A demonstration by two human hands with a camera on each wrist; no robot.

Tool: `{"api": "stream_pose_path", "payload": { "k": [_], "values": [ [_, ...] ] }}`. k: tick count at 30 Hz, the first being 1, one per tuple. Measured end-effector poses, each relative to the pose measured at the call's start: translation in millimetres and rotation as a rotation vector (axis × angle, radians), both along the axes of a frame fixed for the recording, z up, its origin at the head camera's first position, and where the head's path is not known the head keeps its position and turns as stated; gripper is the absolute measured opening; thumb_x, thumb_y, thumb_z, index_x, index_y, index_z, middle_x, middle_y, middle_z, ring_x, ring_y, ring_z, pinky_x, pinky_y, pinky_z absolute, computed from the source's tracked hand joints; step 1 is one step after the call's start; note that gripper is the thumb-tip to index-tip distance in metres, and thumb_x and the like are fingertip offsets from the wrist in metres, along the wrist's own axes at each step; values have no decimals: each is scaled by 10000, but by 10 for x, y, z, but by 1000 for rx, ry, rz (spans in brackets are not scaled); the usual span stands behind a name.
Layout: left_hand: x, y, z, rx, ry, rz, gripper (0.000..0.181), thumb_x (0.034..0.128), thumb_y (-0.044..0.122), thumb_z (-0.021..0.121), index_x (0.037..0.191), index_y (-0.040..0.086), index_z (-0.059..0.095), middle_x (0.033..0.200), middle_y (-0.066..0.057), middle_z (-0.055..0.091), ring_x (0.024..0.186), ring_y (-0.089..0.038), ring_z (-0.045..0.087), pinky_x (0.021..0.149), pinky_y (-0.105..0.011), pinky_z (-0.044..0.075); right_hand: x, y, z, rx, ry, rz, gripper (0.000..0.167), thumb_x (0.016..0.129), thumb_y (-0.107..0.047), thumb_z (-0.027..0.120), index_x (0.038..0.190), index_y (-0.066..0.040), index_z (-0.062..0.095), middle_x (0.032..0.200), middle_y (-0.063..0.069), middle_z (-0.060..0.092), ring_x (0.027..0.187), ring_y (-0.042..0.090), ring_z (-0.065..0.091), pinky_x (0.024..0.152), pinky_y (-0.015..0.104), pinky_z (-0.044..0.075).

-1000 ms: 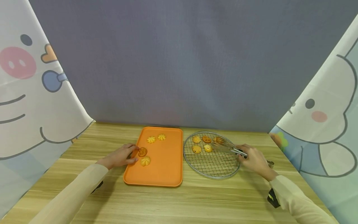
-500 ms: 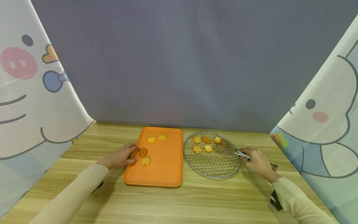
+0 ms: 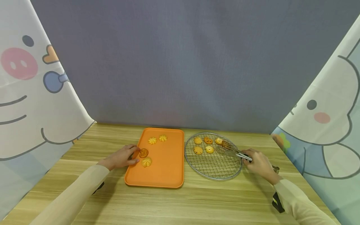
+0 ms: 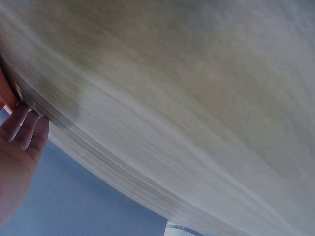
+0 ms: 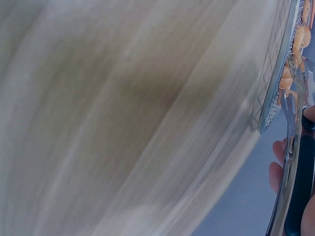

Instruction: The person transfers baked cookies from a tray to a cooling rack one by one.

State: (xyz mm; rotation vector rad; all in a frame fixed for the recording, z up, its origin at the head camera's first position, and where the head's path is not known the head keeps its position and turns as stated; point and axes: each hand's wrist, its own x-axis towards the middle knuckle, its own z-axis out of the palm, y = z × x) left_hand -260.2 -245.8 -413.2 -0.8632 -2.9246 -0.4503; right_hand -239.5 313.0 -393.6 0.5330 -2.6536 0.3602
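In the head view my right hand grips metal tongs with dark handle grips. Their fork-like ends stand apart over the round wire rack. One end lies against or over the brown part of a cookie; whether they touch is unclear. Left of that sit a swirl cookie, a pretzel-shaped cookie, a speckled round cookie and a yellow ring cookie. My left hand holds the left rim of the orange tray, its thumb and index finger over the edge.
A brown round cookie and a flower-shaped cookie lie on the tray near my left hand. Two smaller flower-shaped cookies sit farther back. Behind the wooden table hangs a grey cloth.
My right hand and the tongs have shifted slightly right, uncovering more of the cookie at the rack's back. The left hand and the tray have stayed put.
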Motion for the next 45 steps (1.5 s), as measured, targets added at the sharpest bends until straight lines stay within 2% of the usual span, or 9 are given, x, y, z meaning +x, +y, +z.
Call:
{"api": "stream_pose_path", "payload": {
  "k": [7, 20, 27, 37, 41, 45],
  "values": [
    [3, -2, -3, -2, 3, -2, 454, 863, 281, 624, 1213, 10, 524, 1241, -223, 495, 1134, -398, 481, 925, -530, 406, 5, 8, -16, -17, -6, 4, 318, 749, -76, 679, 1056, 1, 656, 974, 175, 655, 429, -4, 268, 401, 202, 249],
    [17, -1, 19, -4, -10, 5, 450, 865, 283, 621, 1213, 15, 523, 1251, -236, 484, 1141, -410, 472, 922, -539, 404, -16, -30, 19, -18, 48, 23, 327, 727, -67, 697, 1046, -2, 663, 976, 176, 662, 425, -14, 265, 431, 216, 281],
    [-7, 6, 6, 0, -12, 3, 452, 864, 288, 623, 1210, 13, 527, 1255, -250, 480, 1147, -424, 464, 925, -547, 399, -7, -188, 54, -21, 33, 47, 347, 733, -95, 693, 1066, -6, 659, 997, 168, 662, 420, -18, 262, 428, 207, 281],
    [-21, -10, -7, -10, -16, 7, 463, 867, 306, 618, 1218, 21, 520, 1268, -243, 473, 1152, -418, 464, 926, -541, 402, -12, -428, 63, -41, 44, 141, 339, 753, -85, 691, 1085, -32, 655, 1025, 170, 657, 362, -105, 122, 331, 125, 192],
    [-20, -11, -4, -10, -23, 11, 467, 866, 306, 618, 1222, 21, 517, 1270, -241, 472, 1154, -418, 463, 926, -541, 402, -8, -535, 60, -35, 28, 166, 351, 755, -97, 695, 1098, -37, 651, 1050, 161, 652, 365, -89, 144, 339, 137, 201],
    [-21, -12, -11, -10, -15, 9, 470, 865, 310, 618, 1222, 21, 518, 1264, -238, 477, 1148, -413, 469, 923, -539, 405, 4, -664, 67, -17, 9, 181, 365, 753, -112, 697, 1108, -43, 646, 1064, 156, 648, 404, -43, 253, 363, 160, 250]
  ]
}}
